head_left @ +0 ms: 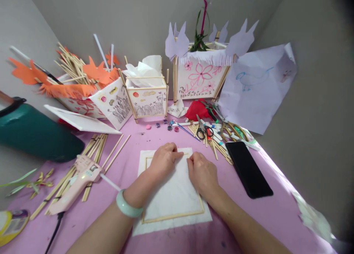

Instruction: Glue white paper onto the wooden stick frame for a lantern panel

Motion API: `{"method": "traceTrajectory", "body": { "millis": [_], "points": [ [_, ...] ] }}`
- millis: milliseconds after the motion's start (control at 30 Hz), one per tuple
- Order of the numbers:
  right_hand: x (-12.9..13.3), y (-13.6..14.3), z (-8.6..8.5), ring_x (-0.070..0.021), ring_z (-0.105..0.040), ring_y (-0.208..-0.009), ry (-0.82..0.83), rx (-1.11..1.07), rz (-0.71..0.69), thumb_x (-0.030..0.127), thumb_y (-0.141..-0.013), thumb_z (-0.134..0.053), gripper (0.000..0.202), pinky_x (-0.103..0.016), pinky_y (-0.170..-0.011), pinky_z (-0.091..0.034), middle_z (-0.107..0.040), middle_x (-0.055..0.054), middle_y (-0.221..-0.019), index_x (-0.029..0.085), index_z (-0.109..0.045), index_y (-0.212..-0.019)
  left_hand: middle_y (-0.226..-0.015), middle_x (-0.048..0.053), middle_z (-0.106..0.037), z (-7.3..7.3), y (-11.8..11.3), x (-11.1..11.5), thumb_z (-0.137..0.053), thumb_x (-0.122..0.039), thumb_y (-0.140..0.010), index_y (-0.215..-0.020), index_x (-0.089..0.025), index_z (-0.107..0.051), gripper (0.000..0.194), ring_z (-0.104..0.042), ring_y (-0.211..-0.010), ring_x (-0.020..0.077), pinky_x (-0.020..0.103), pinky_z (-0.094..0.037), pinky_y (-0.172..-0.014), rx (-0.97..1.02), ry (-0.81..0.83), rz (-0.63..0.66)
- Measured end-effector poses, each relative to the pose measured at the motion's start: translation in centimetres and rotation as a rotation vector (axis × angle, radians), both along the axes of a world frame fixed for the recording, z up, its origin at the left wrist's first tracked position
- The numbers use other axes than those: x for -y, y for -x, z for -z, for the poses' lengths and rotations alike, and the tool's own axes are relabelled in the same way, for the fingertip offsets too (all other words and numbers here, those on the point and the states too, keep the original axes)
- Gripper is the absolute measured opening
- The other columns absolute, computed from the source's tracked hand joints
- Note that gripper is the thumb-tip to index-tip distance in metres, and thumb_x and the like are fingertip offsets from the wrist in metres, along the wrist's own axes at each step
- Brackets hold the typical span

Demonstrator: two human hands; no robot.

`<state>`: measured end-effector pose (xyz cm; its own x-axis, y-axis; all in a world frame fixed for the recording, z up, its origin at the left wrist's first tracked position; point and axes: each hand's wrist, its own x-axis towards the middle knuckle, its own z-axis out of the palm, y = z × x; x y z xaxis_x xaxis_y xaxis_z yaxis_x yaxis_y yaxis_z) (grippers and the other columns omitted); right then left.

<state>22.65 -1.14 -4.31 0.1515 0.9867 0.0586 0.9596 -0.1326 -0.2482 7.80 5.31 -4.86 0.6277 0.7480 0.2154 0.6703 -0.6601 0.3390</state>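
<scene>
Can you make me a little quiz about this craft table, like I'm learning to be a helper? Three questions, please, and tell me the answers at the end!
1. True or false: the pale pink plastic glue gun lies across thin pale wooden sticks.
2. Where is the smooth pale green bangle worn? A: on the right wrist. B: on both wrists. C: on the left wrist.
3. Fill in "near" or "far": the left hand and the right hand are together at the ___ edge of the four-sided pale wooden frame, which lies on a thin white sheet.

Key: 1. True. 2. C. 3. Far.
</scene>
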Motion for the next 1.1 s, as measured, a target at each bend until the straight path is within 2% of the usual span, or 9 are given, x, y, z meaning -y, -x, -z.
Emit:
{"method": "traceTrajectory", "body": {
  "millis": [167,300,400,500,600,700,800,933,1100],
  "points": [
    [-0.2,-0.5,-0.3,-0.0229,-0.065,-0.077,0.003,-0.081,0.007,0.029,-0.092,-0.05,0.017,-0.03,-0.062,-0.035,-0.069,-0.008,-0.085,0.016,-0.061,-0.091,-0.091,0.004,-0.06,-0.1,0.1,0.0,-0.045,-0.017,-0.089,-0.101,-0.028,-0.072,0.031,-0.056,-0.085,0.0182,0.03,-0.042,-0.074,-0.024,0.01,0.005],
    [0.3,-2.0,-0.7,-0.0197,-0.066,-0.079,-0.014,-0.192,-0.039,0.028,-0.092,-0.05,0.017,-0.027,-0.067,-0.039,-0.071,-0.005,-0.085,0.017,-0.061,-0.1,-0.098,0.006,-0.063,-1.4,0.4,0.8,-0.044,-0.013,-0.087,-0.122,-0.023,-0.06,0.04,-0.059,-0.086,0.0199,0.031,-0.046,-0.074,-0.059,0.013,-0.015],
    [1.7,-3.0,-0.8,-0.0171,-0.065,-0.08,-0.035,-0.263,-0.09,0.026,-0.091,-0.05,0.017,-0.025,-0.07,-0.041,-0.071,-0.002,-0.088,0.019,-0.061,-0.102,-0.112,0.009,-0.06,-3.0,0.7,3.1,-0.047,-0.013,-0.086,-0.133,-0.019,-0.048,0.047,-0.061,-0.092,0.0223,0.033,-0.049,-0.075,-0.093,0.013,-0.075],
    [3.2,-3.5,-0.6,-0.0157,-0.065,-0.08,-0.065,-0.328,-0.137,0.027,-0.092,-0.047,0.017,-0.024,-0.07,-0.042,-0.071,-0.001,-0.09,0.022,-0.063,-0.097,-0.116,0.009,-0.059,-3.9,0.9,6.5,-0.048,-0.016,-0.088,-0.123,-0.02,-0.055,0.036,-0.06,-0.098,0.0226,0.035,-0.049,-0.083,-0.084,0.037,-0.079],
    [3.7,-3.4,-0.2,-0.0164,-0.064,-0.078,-0.109,-0.352,-0.134,0.028,-0.09,-0.047,0.019,-0.025,-0.07,-0.042,-0.071,-0.002,-0.087,0.021,-0.064,-0.094,-0.109,0.008,-0.061,-3.6,1.0,9.7,-0.049,-0.015,-0.088,-0.113,-0.02,-0.061,0.028,-0.059,-0.097,0.0213,0.035,-0.048,-0.086,-0.053,0.111,-0.051],
    [3.4,-3.1,0.0,-0.0168,-0.064,-0.075,-0.124,-0.329,-0.118,0.027,-0.088,-0.048,0.017,-0.026,-0.069,-0.041,-0.07,-0.003,-0.084,0.02,-0.064,-0.091,-0.106,0.008,-0.062,-3.2,1.2,10.8,-0.049,-0.014,-0.088,-0.108,-0.019,-0.063,0.025,-0.057,-0.098,0.0223,0.036,-0.048,-0.086,-0.029,0.11,-0.077],
    [3.2,-3.0,0.0,-0.0159,-0.062,-0.069,-0.128,-0.296,-0.101,0.027,-0.086,-0.05,0.014,-0.026,-0.065,-0.039,-0.068,-0.002,-0.079,0.021,-0.063,-0.086,-0.105,0.008,-0.063,-3.8,1.1,9.5,-0.05,-0.016,-0.089,-0.107,-0.018,-0.064,0.024,-0.056,-0.098,0.023,0.036,-0.047,-0.086,-0.051,0.058,-0.13],
    [3.2,-2.9,0.0,-0.0158,-0.06,-0.068,-0.138,-0.254,-0.091,0.028,-0.087,-0.051,0.013,-0.026,-0.061,-0.035,-0.067,-0.001,-0.079,0.021,-0.061,-0.083,-0.107,0.008,-0.063,-4.6,0.0,5.2,-0.046,-0.018,-0.091,-0.108,-0.019,-0.064,0.025,-0.055,-0.103,0.0232,0.035,-0.044,-0.088,-0.205,0.013,-0.172],
    [3.4,-2.9,0.2,-0.0157,-0.06,-0.069,-0.164,-0.217,-0.103,0.028,-0.089,-0.049,0.015,-0.026,-0.062,-0.034,-0.067,-0.001,-0.081,0.02,-0.06,-0.084,-0.097,0.01,-0.066,-3.5,-1.9,0.3,-0.049,-0.018,-0.087,-0.094,-0.016,-0.068,0.02,-0.059,-0.095,0.0237,0.035,-0.044,-0.082,-0.282,0.049,-0.188]
  ]
}}
